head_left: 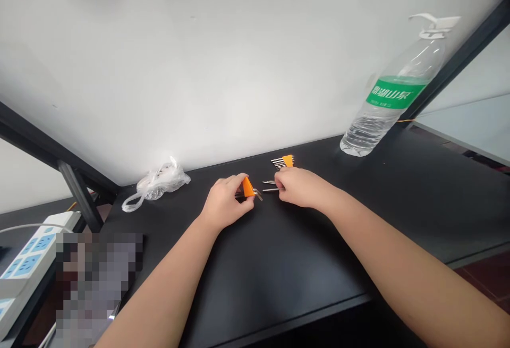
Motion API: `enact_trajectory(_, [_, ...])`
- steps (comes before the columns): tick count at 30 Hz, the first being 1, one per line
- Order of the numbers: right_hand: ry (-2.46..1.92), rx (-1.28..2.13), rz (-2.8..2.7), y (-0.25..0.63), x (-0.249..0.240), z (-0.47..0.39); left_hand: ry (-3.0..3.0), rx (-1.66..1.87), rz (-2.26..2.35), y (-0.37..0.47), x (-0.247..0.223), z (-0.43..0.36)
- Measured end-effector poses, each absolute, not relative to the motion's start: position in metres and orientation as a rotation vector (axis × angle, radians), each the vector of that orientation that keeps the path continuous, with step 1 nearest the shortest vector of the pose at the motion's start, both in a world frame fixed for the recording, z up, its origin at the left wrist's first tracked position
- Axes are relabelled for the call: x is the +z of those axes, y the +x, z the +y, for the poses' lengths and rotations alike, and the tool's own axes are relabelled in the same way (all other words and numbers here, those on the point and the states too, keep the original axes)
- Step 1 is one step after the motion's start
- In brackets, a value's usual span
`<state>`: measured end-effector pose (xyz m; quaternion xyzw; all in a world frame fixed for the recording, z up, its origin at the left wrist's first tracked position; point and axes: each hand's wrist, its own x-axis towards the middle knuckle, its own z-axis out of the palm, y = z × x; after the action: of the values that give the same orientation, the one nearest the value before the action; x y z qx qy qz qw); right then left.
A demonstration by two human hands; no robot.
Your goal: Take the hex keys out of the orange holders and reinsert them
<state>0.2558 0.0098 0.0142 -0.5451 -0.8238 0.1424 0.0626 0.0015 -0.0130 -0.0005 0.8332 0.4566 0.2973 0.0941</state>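
My left hand [223, 203] is closed round an orange hex key holder [248, 187]. Short bent metal ends of hex keys [258, 194] stick out of its right side. To the right, my right hand [298, 186] has its fingers pressed together on a thin straight hex key [271, 190], whose end points left toward the holder. Another slim metal piece [269, 182] shows just behind that key; I cannot tell whether it is held or lying on the table. Beyond my right hand lies a second orange holder [287, 161] with several metal keys or bits through it.
A large water bottle [392, 95] with a green label stands at the back right of the black table [274, 273]. A crumpled clear plastic bag [159, 180] lies at the back left. White power strips [34, 255] are at the far left, beside a blurred-out patch.
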Motion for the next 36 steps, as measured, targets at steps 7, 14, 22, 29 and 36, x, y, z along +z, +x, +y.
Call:
enact_trajectory(7, [-1.233, 0.764, -2.274, 0.258, 0.044, 0.0, 2.482, 0.858, 1.353, 0.001, 0.0, -0.013])
enact_trajectory(14, [-1.081, 0.707, -2.275, 0.253, 0.042, -0.002, 2.475, 0.839, 1.351, 0.002, 0.0, -0.013])
enact_trajectory(22, [-1.004, 0.578, -2.273, 0.257, 0.036, 0.001, 2.477, 0.83, 1.35, 0.001, 0.001, -0.014])
enact_trajectory(29, [-0.977, 0.554, -2.318, 0.248, 0.035, -0.004, 2.509, 0.815, 1.328, 0.001, 0.002, -0.014])
enact_trajectory(36, [-0.967, 0.81, -2.254, 0.223, 0.03, -0.018, 2.555, 0.804, 1.274, 0.004, 0.007, -0.015])
